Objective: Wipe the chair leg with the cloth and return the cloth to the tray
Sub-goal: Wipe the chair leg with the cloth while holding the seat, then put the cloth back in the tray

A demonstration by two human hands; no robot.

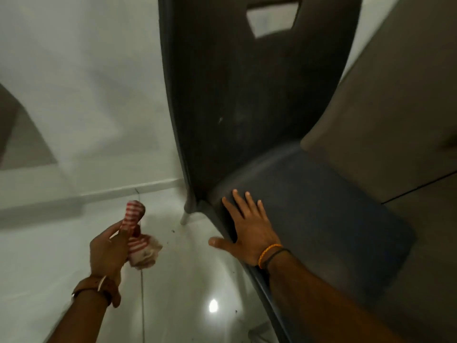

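Floor [197, 280]: left fingers [116, 233] grip cloth [138, 233].

Chair [247, 95] right, cloth [138, 233] left, over floor [188, 280].
Right hand [249, 233] flat on seat's [321, 206] left edge; left hand [108, 251] grips cloth beside chair leg [185, 217].

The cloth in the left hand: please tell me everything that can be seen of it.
The cloth is soft fabric with red and white stripes, a little blurred. It is bunched up, not spread flat: one end stands up above the fingers and the rest hangs crumpled beside the palm. The left hand grips it around the middle, above the pale tiled floor. It touches only that hand; it is apart from the chair and its leg.
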